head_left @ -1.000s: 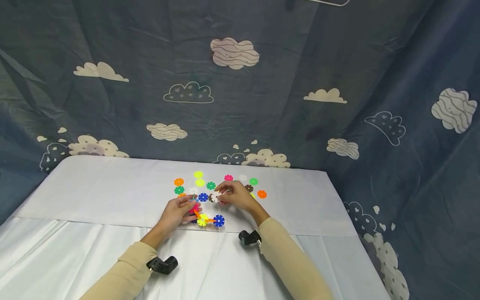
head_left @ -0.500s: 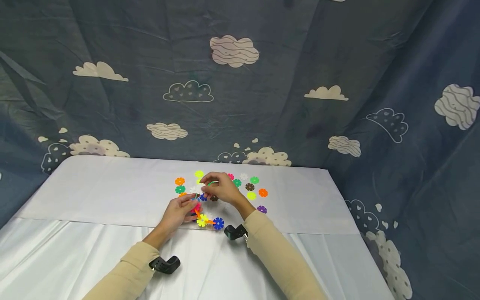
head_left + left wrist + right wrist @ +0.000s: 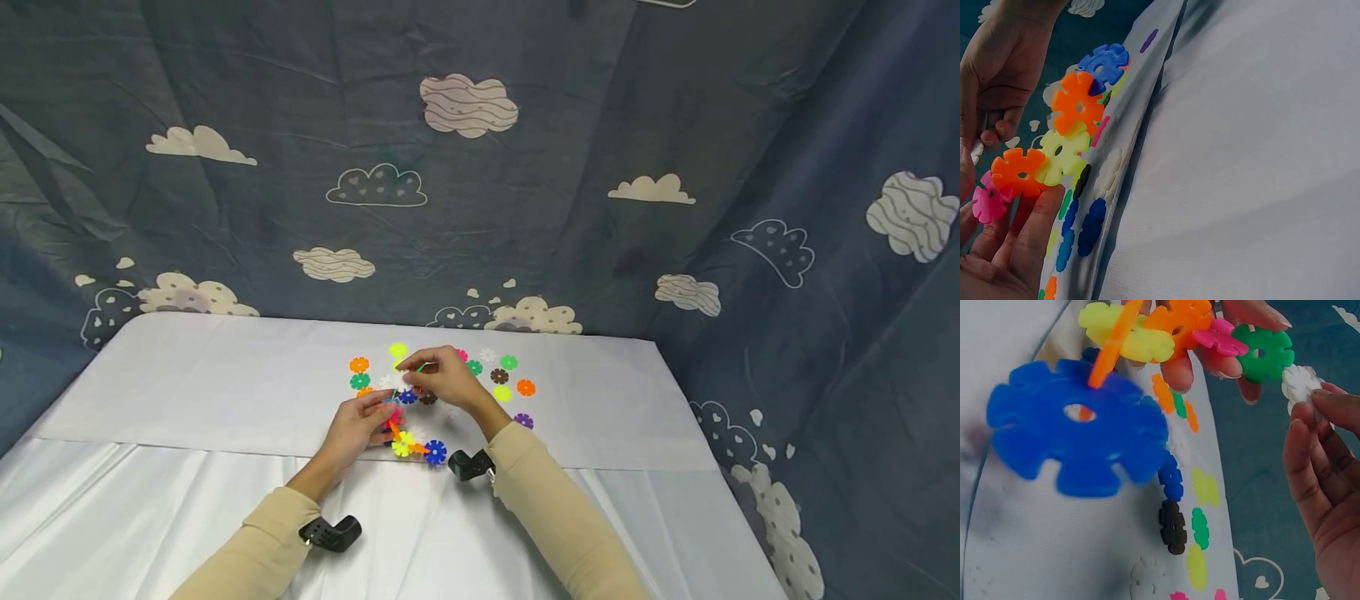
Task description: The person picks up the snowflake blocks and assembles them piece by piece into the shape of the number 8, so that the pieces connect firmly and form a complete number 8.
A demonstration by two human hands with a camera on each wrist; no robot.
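My left hand point(image 3: 352, 427) holds a chain of interlocking snowflake discs. In the right wrist view the chain runs from a blue disc point(image 3: 1085, 453) through a thin edge-on orange disc point(image 3: 1116, 344), a yellow disc point(image 3: 1154, 347), another orange disc point(image 3: 1191, 319) and a pink disc point(image 3: 1219, 339) to a green disc point(image 3: 1275, 359). The left fingers lie around the pink and green end. Thumb and fingers of my right hand point(image 3: 448, 379) pinch a white disc point(image 3: 1297, 381), its edge right at the green disc's outer rim. The left wrist view hides most of this white disc.
Loose discs lie scattered on the white table point(image 3: 187, 383) beyond and beside the hands, among them an orange disc point(image 3: 527, 387), a purple disc point(image 3: 523, 421) and a brown disc point(image 3: 499, 376). A dark cloud-patterned cloth point(image 3: 525, 217) hangs behind the table's far edge.
My right hand has moved left with the white disc, from over the loose discs to the chain's green end. The left hand stays nearly in place; the chain's blue end has dipped slightly.
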